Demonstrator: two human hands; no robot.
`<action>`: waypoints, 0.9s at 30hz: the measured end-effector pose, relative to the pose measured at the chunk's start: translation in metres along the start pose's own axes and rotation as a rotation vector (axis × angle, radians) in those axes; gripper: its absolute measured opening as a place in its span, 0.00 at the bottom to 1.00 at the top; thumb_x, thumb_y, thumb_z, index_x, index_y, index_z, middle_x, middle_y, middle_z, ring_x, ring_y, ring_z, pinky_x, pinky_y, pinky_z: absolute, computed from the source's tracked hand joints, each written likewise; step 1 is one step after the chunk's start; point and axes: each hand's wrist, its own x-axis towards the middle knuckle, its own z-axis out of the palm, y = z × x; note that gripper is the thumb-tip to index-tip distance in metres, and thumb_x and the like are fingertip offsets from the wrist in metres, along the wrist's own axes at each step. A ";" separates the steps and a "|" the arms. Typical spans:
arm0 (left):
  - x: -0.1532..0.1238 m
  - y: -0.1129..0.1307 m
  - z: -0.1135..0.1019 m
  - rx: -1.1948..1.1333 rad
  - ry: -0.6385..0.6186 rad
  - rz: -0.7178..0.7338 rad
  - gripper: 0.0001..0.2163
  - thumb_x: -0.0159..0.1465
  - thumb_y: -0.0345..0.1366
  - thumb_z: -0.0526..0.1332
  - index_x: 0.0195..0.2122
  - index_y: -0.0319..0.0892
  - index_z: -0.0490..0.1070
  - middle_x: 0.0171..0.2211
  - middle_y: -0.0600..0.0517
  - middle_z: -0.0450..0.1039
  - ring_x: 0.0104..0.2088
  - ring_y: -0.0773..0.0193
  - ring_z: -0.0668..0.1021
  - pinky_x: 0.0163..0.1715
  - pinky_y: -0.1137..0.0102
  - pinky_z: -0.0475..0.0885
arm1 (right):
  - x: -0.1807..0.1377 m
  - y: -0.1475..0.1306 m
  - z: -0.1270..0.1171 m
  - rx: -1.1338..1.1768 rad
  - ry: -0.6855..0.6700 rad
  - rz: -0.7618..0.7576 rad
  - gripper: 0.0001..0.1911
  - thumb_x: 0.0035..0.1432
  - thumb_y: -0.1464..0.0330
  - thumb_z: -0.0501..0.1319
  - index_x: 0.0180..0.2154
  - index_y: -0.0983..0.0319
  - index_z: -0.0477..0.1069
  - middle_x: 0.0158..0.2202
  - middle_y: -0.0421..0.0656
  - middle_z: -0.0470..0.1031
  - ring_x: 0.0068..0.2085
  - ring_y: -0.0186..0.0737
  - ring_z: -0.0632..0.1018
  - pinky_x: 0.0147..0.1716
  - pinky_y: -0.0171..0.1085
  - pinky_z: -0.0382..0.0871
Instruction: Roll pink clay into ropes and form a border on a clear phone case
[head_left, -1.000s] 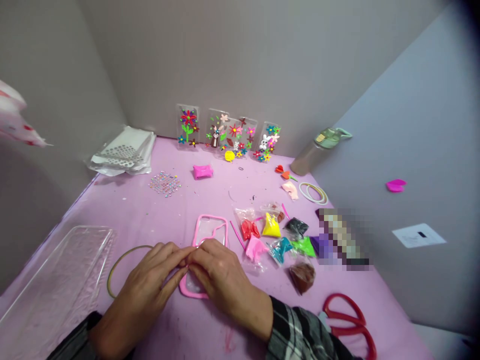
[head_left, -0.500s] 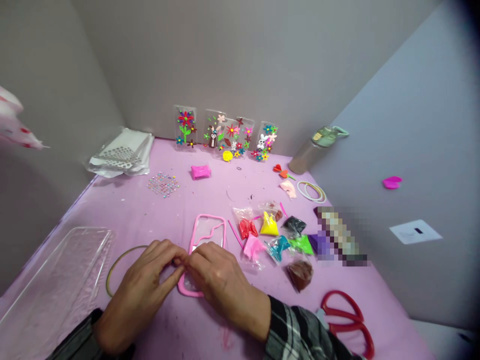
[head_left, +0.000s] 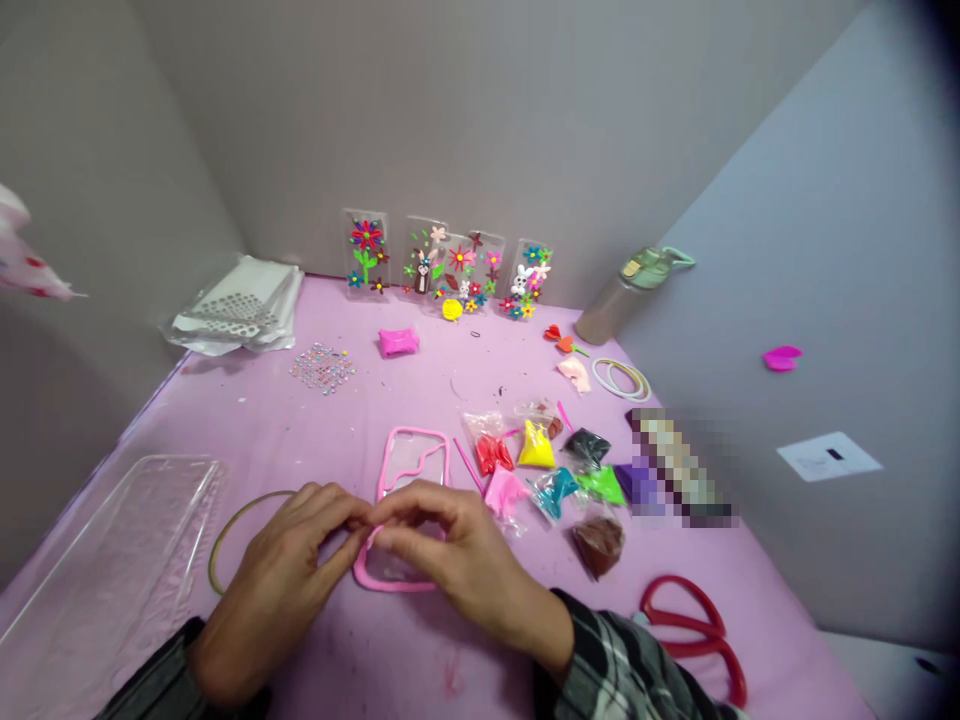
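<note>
A clear phone case (head_left: 409, 568) lies flat in front of me, with a pink clay strip (head_left: 418, 432) around its rim and a wavy pink line across its upper part. At its left edge, my left hand (head_left: 304, 545) has thumb and fingers brought together in a pinch. From the right, my right hand (head_left: 450, 540) reaches over the case, its thumb and forefinger meeting the left fingertips at that same edge. Whatever sits between the fingertips is too small and covered to name. Beside my left wrist, a thin gold-coloured ring (head_left: 217, 545) lies partly hidden.
Bags of coloured clay (head_left: 537, 445) lie right of the case, above red-handled scissors (head_left: 686, 630). A clear plastic tray (head_left: 97, 560) is at left. Behind are loose gems (head_left: 322, 368), a pink packet (head_left: 398, 342), decorated clear cases (head_left: 366, 255) and a bottle (head_left: 626, 295).
My right hand has rolled outward, so its thumb now shows below the forefinger. My left hand stays at the case's left edge, and the view has shifted slightly.
</note>
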 end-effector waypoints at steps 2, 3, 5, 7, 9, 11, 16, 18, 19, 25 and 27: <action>-0.001 -0.001 -0.001 0.007 0.002 -0.005 0.10 0.71 0.47 0.57 0.40 0.51 0.75 0.38 0.55 0.77 0.42 0.58 0.76 0.43 0.65 0.70 | 0.000 -0.004 -0.009 0.059 0.093 0.017 0.03 0.61 0.68 0.67 0.37 0.59 0.80 0.34 0.39 0.79 0.36 0.34 0.77 0.38 0.34 0.71; -0.001 -0.001 -0.002 0.024 0.008 -0.006 0.10 0.71 0.48 0.57 0.40 0.51 0.75 0.39 0.55 0.77 0.42 0.58 0.76 0.43 0.65 0.69 | -0.001 -0.006 -0.014 0.061 0.130 0.012 0.03 0.61 0.68 0.67 0.36 0.59 0.80 0.33 0.39 0.79 0.36 0.34 0.76 0.38 0.34 0.70; -0.001 0.001 -0.001 0.086 0.034 -0.013 0.11 0.70 0.50 0.58 0.39 0.50 0.74 0.37 0.55 0.75 0.41 0.57 0.75 0.42 0.64 0.68 | -0.004 -0.009 -0.022 0.048 0.179 0.006 0.03 0.59 0.67 0.68 0.36 0.59 0.80 0.33 0.38 0.79 0.35 0.34 0.76 0.37 0.35 0.69; 0.001 0.004 0.001 0.166 0.059 -0.021 0.12 0.69 0.50 0.60 0.35 0.48 0.72 0.34 0.54 0.73 0.38 0.57 0.74 0.39 0.63 0.66 | -0.008 -0.011 -0.029 0.041 0.205 0.008 0.04 0.57 0.67 0.69 0.36 0.59 0.79 0.32 0.38 0.77 0.33 0.34 0.75 0.36 0.35 0.69; 0.003 0.007 0.003 0.236 0.068 -0.016 0.12 0.66 0.48 0.63 0.32 0.46 0.69 0.32 0.54 0.71 0.36 0.56 0.73 0.38 0.62 0.64 | -0.012 -0.011 -0.033 0.031 0.237 0.009 0.05 0.55 0.67 0.70 0.35 0.59 0.77 0.30 0.37 0.75 0.32 0.33 0.73 0.35 0.35 0.69; 0.006 0.010 0.006 0.286 0.064 -0.019 0.11 0.65 0.45 0.65 0.31 0.46 0.68 0.31 0.54 0.70 0.35 0.56 0.72 0.38 0.62 0.62 | -0.014 -0.011 -0.035 0.013 0.261 0.017 0.06 0.55 0.66 0.71 0.34 0.59 0.76 0.29 0.37 0.74 0.31 0.33 0.73 0.35 0.35 0.69; 0.009 0.010 0.004 0.309 0.012 -0.029 0.10 0.68 0.44 0.60 0.33 0.46 0.70 0.32 0.54 0.71 0.35 0.56 0.73 0.38 0.62 0.62 | -0.016 -0.011 -0.035 -0.041 0.270 0.013 0.03 0.57 0.67 0.68 0.33 0.59 0.78 0.31 0.38 0.77 0.33 0.35 0.74 0.37 0.36 0.69; 0.008 0.007 0.002 0.313 0.006 -0.038 0.10 0.69 0.44 0.58 0.34 0.47 0.72 0.32 0.53 0.72 0.36 0.56 0.73 0.38 0.62 0.63 | -0.016 -0.010 -0.035 -0.069 0.278 -0.006 0.02 0.58 0.68 0.68 0.33 0.59 0.78 0.32 0.38 0.78 0.34 0.35 0.75 0.38 0.36 0.69; 0.007 0.006 0.001 0.318 0.009 -0.041 0.10 0.69 0.45 0.58 0.35 0.47 0.72 0.33 0.53 0.73 0.36 0.56 0.74 0.38 0.62 0.63 | -0.016 -0.010 -0.035 -0.079 0.281 -0.015 0.02 0.59 0.68 0.67 0.34 0.59 0.79 0.33 0.38 0.78 0.35 0.35 0.75 0.39 0.36 0.70; 0.002 0.003 0.000 0.343 0.056 -0.005 0.12 0.70 0.49 0.57 0.40 0.48 0.73 0.36 0.53 0.74 0.38 0.56 0.75 0.40 0.61 0.64 | -0.017 -0.007 -0.036 -0.062 0.275 -0.039 0.03 0.58 0.69 0.67 0.36 0.59 0.77 0.33 0.38 0.78 0.33 0.34 0.75 0.38 0.35 0.71; 0.002 0.004 0.000 0.363 0.070 -0.013 0.13 0.69 0.51 0.57 0.39 0.48 0.72 0.35 0.53 0.73 0.36 0.56 0.74 0.38 0.61 0.64 | -0.017 -0.008 -0.036 -0.072 0.286 -0.034 0.02 0.58 0.69 0.68 0.34 0.59 0.77 0.32 0.37 0.77 0.33 0.34 0.75 0.37 0.35 0.70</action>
